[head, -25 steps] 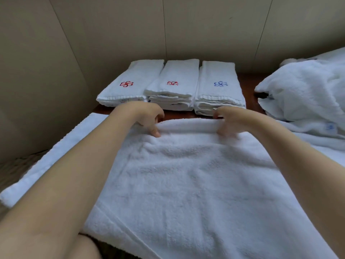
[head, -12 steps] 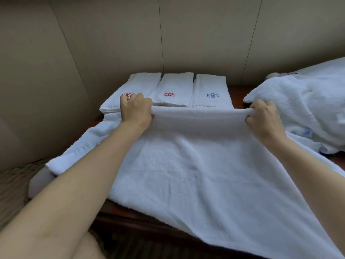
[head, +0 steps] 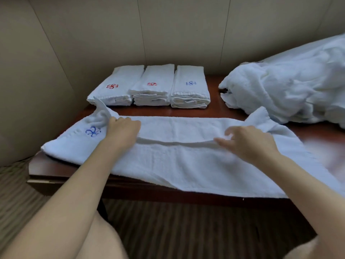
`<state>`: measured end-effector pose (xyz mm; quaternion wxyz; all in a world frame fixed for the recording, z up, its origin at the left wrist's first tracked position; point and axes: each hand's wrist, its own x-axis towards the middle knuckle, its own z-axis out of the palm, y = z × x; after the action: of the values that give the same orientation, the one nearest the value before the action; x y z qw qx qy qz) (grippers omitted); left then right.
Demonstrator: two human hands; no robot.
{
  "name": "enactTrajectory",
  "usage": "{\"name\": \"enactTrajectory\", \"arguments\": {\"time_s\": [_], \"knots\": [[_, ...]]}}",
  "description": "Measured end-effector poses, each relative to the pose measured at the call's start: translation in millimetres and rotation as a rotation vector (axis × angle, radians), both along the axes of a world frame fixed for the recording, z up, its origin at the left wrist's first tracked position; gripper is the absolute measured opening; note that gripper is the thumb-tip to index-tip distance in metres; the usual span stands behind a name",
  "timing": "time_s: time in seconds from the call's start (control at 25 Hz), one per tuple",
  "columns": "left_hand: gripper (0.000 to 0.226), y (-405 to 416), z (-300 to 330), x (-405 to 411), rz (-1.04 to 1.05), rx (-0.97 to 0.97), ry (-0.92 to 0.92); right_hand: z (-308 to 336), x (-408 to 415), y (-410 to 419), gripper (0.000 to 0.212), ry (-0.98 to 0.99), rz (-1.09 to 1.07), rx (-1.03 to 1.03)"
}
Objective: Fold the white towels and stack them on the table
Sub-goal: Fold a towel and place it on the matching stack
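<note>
Towel in work (head: pixel 186 161): a long white towel lies across the near part of the table; I see it folded lengthwise, with the folded edge running from one hand to the other. Its near edge hangs a little over the table front.
Blue emblem (head: pixel 93 131): it sits on the left end of this towel, just left of my left hand.
Left hand (head: pixel 122 130): it rests on the towel near the left end, and the fingers are curled into the bunched cloth there. One corner of the cloth stands up above the fingers.
Right hand (head: pixel 246 142): it lies on the right part of the fold. The fingers are bent and seem to pinch the upper layer, but the picture is blurred here, so I cannot tell how firmly.
Folded stacks (head: pixel 153 85): three piles of folded white towels stand side by side at the far edge of the table, near the wall. The left and middle piles carry a red emblem, the right pile a blue one.
Unfolded heap (head: pixel 291 90): loose white towels lie in a heap at the right side, well apart from the stacks.
Table (head: pixel 214 109): dark red-brown wood, visible between the towel and the stacks.
Wall (head: pixel 168 30): beige panels behind the table.
</note>
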<state>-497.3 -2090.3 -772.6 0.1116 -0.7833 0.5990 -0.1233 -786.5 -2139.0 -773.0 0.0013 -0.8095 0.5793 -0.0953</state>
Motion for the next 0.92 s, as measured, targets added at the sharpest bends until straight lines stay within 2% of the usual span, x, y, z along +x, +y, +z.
{"name": "enactTrajectory", "arguments": {"time_s": [0.04,0.12,0.2,0.24,0.32,0.4,0.48,0.56,0.6,0.68,0.72,0.76,0.84,0.92], "knots": [[0.032,-5,-3,-15,-0.064,-0.093,0.066,0,-7,-3,0.04,-0.113,-0.043,-0.069],[0.035,-17,-10,-47,-0.232,-0.286,0.329,-4,-25,-16,0.035,-0.261,-0.126,-0.208],[0.032,-30,-22,-72,-0.397,-0.284,0.58,-14,-40,-37,0.038,-0.254,-0.181,-0.161],[0.032,-35,-29,-80,-0.452,-0.219,0.617,-19,-45,-46,0.044,-0.29,-0.206,-0.071],[0.035,-42,-42,-88,-0.503,-0.107,0.568,-23,-53,-61,0.053,-0.518,-0.285,0.064],[0.038,-46,-44,-91,-0.56,-0.088,0.648,-19,-55,-71,0.059,-0.731,-0.367,0.077],[0.05,-50,-42,-98,-0.656,-0.064,0.728,-15,-53,-79,0.075,-0.751,-0.452,0.142],[0.061,-53,-42,-107,-0.714,-0.037,0.77,-18,-45,-86,0.088,-0.585,-0.505,0.205],[0.063,-54,-43,-111,-0.722,-0.032,0.787,-23,-41,-90,0.084,-0.501,-0.502,0.206],[0.065,-56,-43,-117,-0.717,-0.031,0.81,-29,-36,-96,0.051,-0.515,-0.463,0.14],[0.065,-56,-44,-118,-0.709,-0.032,0.82,-27,-37,-94,0.03,-0.649,-0.444,0.09],[0.066,-57,-45,-118,-0.706,-0.032,0.827,-23,-39,-89,0.018,-0.828,-0.443,0.036],[0.069,-60,-47,-117,-0.703,-0.048,0.833,-15,-50,-79,0.014,-1.093,-0.489,-0.109],[0.069,-62,-49,-117,-0.679,-0.06,0.86,-14,-65,-69,0.011,-1.072,-0.54,-0.185]]}}
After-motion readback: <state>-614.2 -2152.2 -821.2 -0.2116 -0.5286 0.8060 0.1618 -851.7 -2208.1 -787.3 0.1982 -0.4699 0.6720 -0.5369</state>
